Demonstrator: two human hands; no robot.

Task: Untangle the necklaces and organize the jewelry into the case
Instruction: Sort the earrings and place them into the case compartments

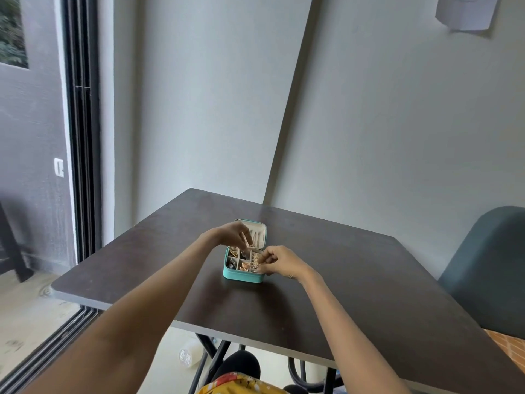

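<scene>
A dark brown square worktop (pixel 312 294) is set into a corner of pale grey walls (pixel 397 123). A sliding glass door with a black frame (pixel 82 137) is seen at the left, daylight falling on the light floor (pixel 25 314). A teal chair (pixel 488 268) is placed at the right, and paper (pixel 466 11) is pinned high on the wall.

Both forearms bare — no sleeves, no rings; a yellow floral-print garment (pixel 241 383) covers the lap.

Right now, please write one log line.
small teal jewelry case: open | left hand: over compartments | right hand: at right edge, fingers curled
</scene>
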